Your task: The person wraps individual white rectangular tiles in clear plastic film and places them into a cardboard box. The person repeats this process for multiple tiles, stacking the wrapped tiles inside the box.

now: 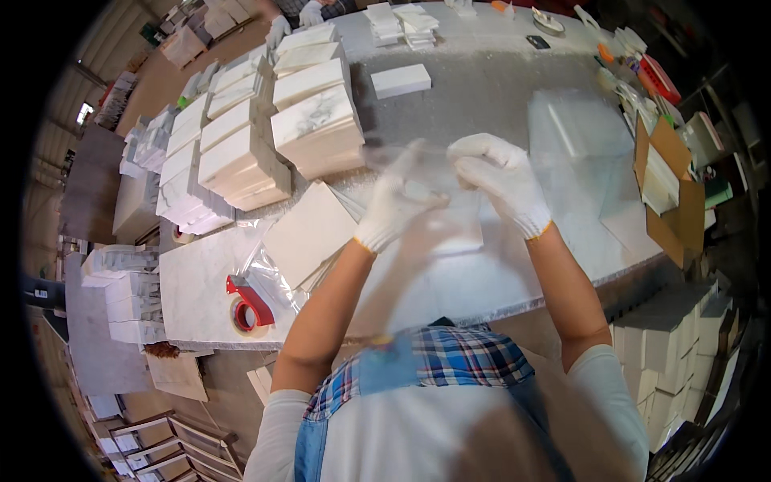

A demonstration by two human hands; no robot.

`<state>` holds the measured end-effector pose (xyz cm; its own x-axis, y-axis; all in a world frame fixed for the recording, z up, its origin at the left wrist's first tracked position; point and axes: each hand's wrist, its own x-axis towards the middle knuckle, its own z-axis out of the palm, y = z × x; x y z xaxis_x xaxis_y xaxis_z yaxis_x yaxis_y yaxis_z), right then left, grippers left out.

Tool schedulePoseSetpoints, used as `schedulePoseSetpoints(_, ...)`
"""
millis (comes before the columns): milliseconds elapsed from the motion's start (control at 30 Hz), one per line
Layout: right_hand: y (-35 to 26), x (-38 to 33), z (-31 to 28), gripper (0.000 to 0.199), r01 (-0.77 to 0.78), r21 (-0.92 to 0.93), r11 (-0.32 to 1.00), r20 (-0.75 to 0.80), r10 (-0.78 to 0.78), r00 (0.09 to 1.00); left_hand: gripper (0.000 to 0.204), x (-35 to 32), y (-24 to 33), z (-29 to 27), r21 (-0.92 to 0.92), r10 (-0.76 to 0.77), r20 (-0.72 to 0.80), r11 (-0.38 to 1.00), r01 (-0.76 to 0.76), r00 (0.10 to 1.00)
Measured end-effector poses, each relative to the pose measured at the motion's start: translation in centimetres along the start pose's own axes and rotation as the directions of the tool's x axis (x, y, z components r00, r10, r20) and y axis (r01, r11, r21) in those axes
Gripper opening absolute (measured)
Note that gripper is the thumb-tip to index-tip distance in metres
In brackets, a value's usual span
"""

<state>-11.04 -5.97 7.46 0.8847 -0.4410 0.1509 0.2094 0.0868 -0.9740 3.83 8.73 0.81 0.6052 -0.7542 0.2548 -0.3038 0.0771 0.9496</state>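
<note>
Both my hands wear white knit gloves and are raised over the marble table (514, 88). My left hand (395, 205) and my right hand (502, 181) pinch the top edge of a clear plastic bag (450, 265) that hangs down between them toward my chest. The bag is see-through and blurred; I cannot tell whether anything is inside it. Just left of my left hand lie white marble tiles (309, 233) on clear plastic film.
Stacks of white tiles (313, 128) fill the table's left and far side. A red tape dispenser (247, 304) sits at the near left. Clear bags (582, 136) lie to the right, beside an open cardboard box (671, 193). Another person's gloved hands (293, 20) work at the far end.
</note>
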Motion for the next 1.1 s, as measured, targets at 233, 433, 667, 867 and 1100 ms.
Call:
schedulePoseSetpoints(233, -3.5, -7.2, 0.6, 0.008, -0.055, -0.256, 0.965, -0.081, 0.036, 0.996, 0.024, -2.6, 4.1, -2.0, 0.352, 0.241, 0.369, 0.857, -0.375, 0.898)
schedulePoseSetpoints(433, -1.4, -14.0, -1.1, 0.016, -0.058, -0.263, 0.963, 0.351, 0.152, 0.924, 0.025, -9.4, 5.3, -3.1, 0.469, 0.452, 0.575, 0.500, -0.728, 0.682)
schedulePoseSetpoints(667, 4.7, -17.7, 0.2, 0.020, 0.255, -0.629, 0.735, 0.601, 0.252, 0.758, 0.012, -16.4, -1.1, -1.6, 0.519, 0.307, 0.690, 0.422, -0.744, 0.655)
schedulePoseSetpoints(867, 8.7, -18.8, 2.4, 0.023, 0.243, -0.886, 0.395, 0.443, 0.569, 0.693, 0.010, -17.0, -3.9, -0.6, 0.590, 0.005, 0.752, 0.439, -0.677, 0.659)
schedulePoseSetpoints(1100, 12.3, -17.6, 2.5, 0.021, 0.192, -0.933, 0.304, 0.348, 0.630, 0.694, 0.024, -12.5, 0.0, -2.1, 0.529, -0.287, 0.826, 0.694, -0.488, 0.485)
